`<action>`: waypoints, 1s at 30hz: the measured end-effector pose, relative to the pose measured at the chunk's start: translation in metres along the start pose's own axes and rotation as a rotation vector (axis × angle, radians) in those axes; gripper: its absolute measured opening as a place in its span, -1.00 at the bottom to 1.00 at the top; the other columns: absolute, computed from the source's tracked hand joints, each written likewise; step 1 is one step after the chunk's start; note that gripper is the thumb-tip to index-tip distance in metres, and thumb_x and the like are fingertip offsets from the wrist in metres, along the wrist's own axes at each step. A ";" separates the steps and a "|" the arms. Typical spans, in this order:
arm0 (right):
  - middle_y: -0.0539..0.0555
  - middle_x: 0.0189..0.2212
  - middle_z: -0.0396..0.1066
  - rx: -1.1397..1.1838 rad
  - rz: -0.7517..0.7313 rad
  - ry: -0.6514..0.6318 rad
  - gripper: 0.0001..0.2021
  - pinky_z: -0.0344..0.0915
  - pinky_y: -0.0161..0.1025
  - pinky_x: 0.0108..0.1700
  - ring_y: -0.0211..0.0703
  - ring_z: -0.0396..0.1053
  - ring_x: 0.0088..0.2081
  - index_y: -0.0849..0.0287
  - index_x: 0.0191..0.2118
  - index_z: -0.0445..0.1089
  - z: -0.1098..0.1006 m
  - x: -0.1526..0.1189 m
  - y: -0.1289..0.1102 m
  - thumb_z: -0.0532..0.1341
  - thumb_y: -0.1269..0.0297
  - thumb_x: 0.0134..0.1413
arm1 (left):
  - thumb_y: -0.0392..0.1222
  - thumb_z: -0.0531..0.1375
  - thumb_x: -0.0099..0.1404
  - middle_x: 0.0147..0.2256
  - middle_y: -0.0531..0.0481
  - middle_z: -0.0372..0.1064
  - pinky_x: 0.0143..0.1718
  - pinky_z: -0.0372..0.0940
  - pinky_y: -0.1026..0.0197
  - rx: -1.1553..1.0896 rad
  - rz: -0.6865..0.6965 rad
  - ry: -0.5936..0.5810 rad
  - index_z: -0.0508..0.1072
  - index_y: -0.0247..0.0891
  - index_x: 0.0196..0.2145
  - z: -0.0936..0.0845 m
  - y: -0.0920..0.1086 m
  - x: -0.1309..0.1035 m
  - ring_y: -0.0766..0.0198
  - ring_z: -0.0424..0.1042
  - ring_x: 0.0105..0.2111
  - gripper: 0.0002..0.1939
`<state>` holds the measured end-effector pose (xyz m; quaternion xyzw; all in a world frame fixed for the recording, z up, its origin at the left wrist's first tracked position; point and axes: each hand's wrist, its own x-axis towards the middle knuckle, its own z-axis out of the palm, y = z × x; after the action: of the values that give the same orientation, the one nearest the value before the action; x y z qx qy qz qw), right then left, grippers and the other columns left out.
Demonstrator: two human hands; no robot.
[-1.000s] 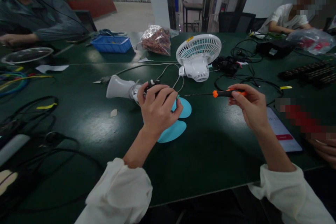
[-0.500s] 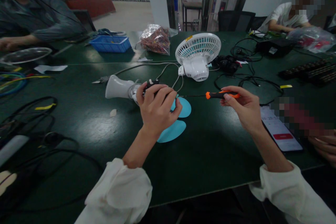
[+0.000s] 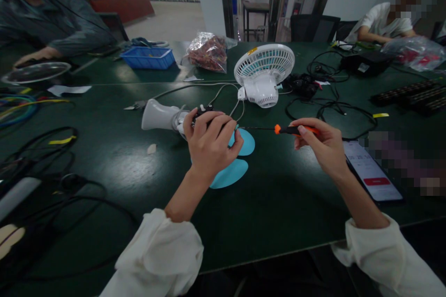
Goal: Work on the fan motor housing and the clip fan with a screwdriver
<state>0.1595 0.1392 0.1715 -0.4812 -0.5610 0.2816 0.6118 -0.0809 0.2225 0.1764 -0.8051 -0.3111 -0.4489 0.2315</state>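
Illumination is dim, with light apparently from above leaving pale glare patches on the table (image 3: 278, 213), whose near part is dark, while the phone screen (image 3: 372, 171) glows, wide-angle distortion stretches the side edges, detail there is soft, and pixelation masks areas at top and right.
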 end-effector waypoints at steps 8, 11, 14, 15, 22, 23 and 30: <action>0.00 -0.16 0.42 0.068 -0.036 -0.042 -0.83 0.45 -0.32 -0.46 -0.34 0.39 -0.46 0.06 -0.21 0.50 0.002 -0.002 -0.001 0.29 0.38 0.03 | -0.27 0.19 0.11 -0.29 0.06 0.49 0.15 0.06 -0.17 0.032 0.026 0.012 0.45 -0.14 -0.31 -0.001 0.000 0.001 0.09 0.38 -0.13 -0.85; 0.00 -0.19 0.45 0.068 -0.026 -0.025 -0.82 0.47 -0.33 -0.47 -0.34 0.39 -0.47 0.08 -0.23 0.49 0.003 -0.002 -0.001 0.31 0.41 0.00 | -0.29 0.19 0.11 -0.30 0.05 0.49 0.14 0.06 -0.18 0.011 0.017 0.013 0.45 -0.14 -0.31 0.000 0.000 0.001 0.08 0.37 -0.13 -0.85; -0.01 -0.23 0.49 0.073 -0.013 -0.001 -0.83 0.46 -0.35 -0.49 -0.37 0.38 -0.51 0.08 -0.22 0.49 0.003 -0.002 -0.002 0.30 0.41 0.02 | -0.28 0.19 0.11 -0.29 0.06 0.49 0.14 0.06 -0.18 -0.004 0.011 0.011 0.45 -0.13 -0.31 0.000 0.000 0.001 0.08 0.37 -0.12 -0.85; -0.01 -0.25 0.49 0.075 -0.013 0.007 -0.83 0.46 -0.35 -0.49 -0.37 0.38 -0.52 0.08 -0.22 0.49 0.003 -0.002 -0.002 0.30 0.41 0.02 | -0.28 0.19 0.11 -0.29 0.06 0.49 0.14 0.05 -0.18 -0.005 0.010 0.010 0.45 -0.13 -0.31 0.000 0.001 0.001 0.08 0.37 -0.12 -0.85; -0.04 -0.42 0.48 0.049 0.011 0.022 -0.81 0.49 -0.35 -0.46 -0.31 0.45 -0.48 0.09 -0.17 0.49 0.005 -0.004 0.000 0.30 0.37 0.04 | -0.28 0.19 0.10 -0.30 0.07 0.49 0.14 0.06 -0.19 0.011 0.016 0.020 0.45 -0.12 -0.31 0.000 0.000 0.001 0.08 0.37 -0.14 -0.84; -0.04 -0.42 0.48 0.044 0.018 0.023 -0.81 0.49 -0.35 -0.45 -0.30 0.46 -0.47 0.09 -0.16 0.49 0.005 -0.004 -0.001 0.30 0.36 0.05 | -0.29 0.19 0.09 -0.30 0.06 0.49 0.14 0.06 -0.20 0.010 0.014 0.017 0.46 -0.12 -0.31 0.000 0.000 0.000 0.08 0.37 -0.14 -0.83; 0.00 -0.35 0.48 0.011 0.077 0.017 -0.81 0.47 -0.34 -0.50 -0.31 0.45 -0.51 0.12 -0.18 0.45 0.008 -0.003 -0.003 0.27 0.19 0.10 | -0.30 0.17 0.09 -0.29 0.04 0.48 0.18 0.01 -0.23 -0.014 -0.004 -0.009 0.48 -0.11 -0.29 0.000 -0.001 -0.001 0.06 0.35 -0.11 -0.79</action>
<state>0.1502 0.1378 0.1721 -0.5016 -0.5353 0.3036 0.6080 -0.0814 0.2230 0.1756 -0.8080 -0.3107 -0.4479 0.2234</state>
